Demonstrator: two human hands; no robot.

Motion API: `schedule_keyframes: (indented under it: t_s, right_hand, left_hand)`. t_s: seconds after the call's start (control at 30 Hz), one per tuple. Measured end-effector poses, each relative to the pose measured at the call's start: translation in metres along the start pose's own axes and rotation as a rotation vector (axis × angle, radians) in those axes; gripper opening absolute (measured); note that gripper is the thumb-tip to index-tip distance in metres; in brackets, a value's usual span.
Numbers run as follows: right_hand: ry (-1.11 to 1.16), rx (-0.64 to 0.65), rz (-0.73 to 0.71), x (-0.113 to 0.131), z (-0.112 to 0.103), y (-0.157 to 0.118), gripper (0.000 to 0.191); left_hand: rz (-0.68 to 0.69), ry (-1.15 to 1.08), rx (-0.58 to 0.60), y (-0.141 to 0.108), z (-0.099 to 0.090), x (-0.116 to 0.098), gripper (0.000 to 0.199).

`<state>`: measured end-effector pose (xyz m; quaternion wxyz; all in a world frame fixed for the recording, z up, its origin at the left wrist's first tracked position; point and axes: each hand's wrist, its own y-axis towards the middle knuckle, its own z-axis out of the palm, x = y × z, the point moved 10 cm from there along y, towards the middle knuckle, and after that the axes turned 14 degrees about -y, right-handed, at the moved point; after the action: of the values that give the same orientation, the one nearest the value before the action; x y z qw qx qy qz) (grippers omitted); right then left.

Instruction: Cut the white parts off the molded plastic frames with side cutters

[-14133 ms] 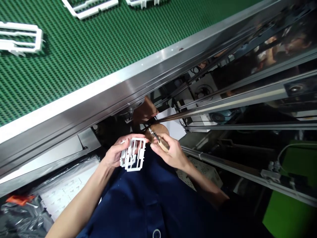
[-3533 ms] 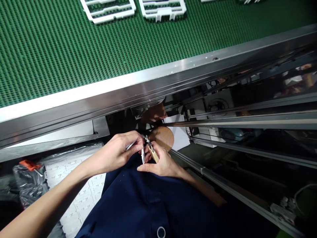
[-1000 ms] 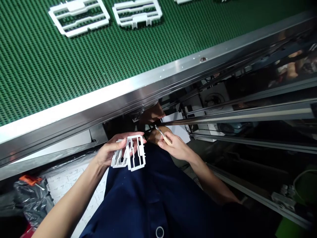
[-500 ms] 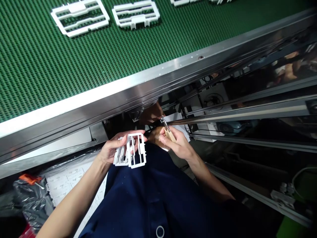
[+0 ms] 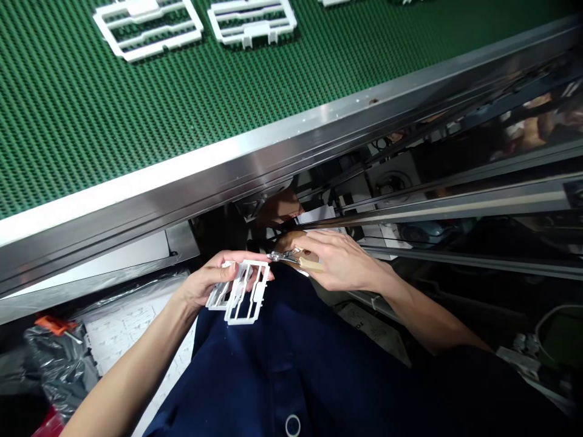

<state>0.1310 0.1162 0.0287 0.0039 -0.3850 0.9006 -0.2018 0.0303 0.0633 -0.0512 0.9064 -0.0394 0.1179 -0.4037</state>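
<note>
Okay, closest to the camera is the person's own navy work shirt (image 5: 282,376), with a round ring-type button (image 5: 293,426) down at the bottom edge of the view.

Right above the shirt front, the left hand (image 5: 209,285) is palm up, fingers curled around the side of a white molded plastic frame (image 5: 241,292) with the thumb on top. The frame is a ladder-looking piece with bars and little tabs, and it sits tilted in that hand.

The right hand (image 5: 341,262) has its fingers pressed together, pinching a small trimming knife (image 5: 305,261) with a light wooden handle. The metal tip points left, ending just beside the frame's upper corner. Can't tell from here if it's actually touching.

Just behind that hand there's a round tan disc (image 5: 289,238), but it's mostly covered, so no idea what it is.

Down to the left, past the arm, are printed white sheets (image 5: 136,340), then a crumpled black plastic bag (image 5: 59,370) with an orange-handled tool (image 5: 52,326) on it.

Farther out, a stainless steel rail (image 5: 228,176) runs diagonally across the view. Beyond it is a green studded conveyor belt (image 5: 136,133) carrying more white frames (image 5: 148,29), well apart from the hands.
</note>
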Motion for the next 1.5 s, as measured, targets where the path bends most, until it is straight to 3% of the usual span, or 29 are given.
schedule_keyframes:
  t_s: [0.23, 0.87, 1.13, 1.4, 1.5]
  right_hand:
    - [-0.031, 0.041, -0.084, 0.009, 0.001, 0.004, 0.015]
    - [0.009, 0.083, -0.106, 0.010, 0.003, 0.006, 0.009]
    - [0.180, 0.130, 0.001, -0.002, 0.018, 0.005, 0.009]
    - [0.346, 0.062, 0.118, -0.007, 0.006, 0.013, 0.015]
    - [0.457, 0.066, 0.048, 0.004, 0.002, 0.024, 0.017]
  left_hand:
    - [-0.030, 0.007, -0.013, 0.000, -0.003, 0.004, 0.048]
    - [-0.070, -0.015, 0.012, 0.000, 0.002, 0.005, 0.047]
    - [-0.036, -0.031, 0.016, 0.005, 0.002, 0.005, 0.045]
    - [-0.076, -0.028, -0.043, 0.009, 0.001, 0.011, 0.046]
    - [-0.100, 0.002, -0.072, 0.012, 0.002, 0.016, 0.043]
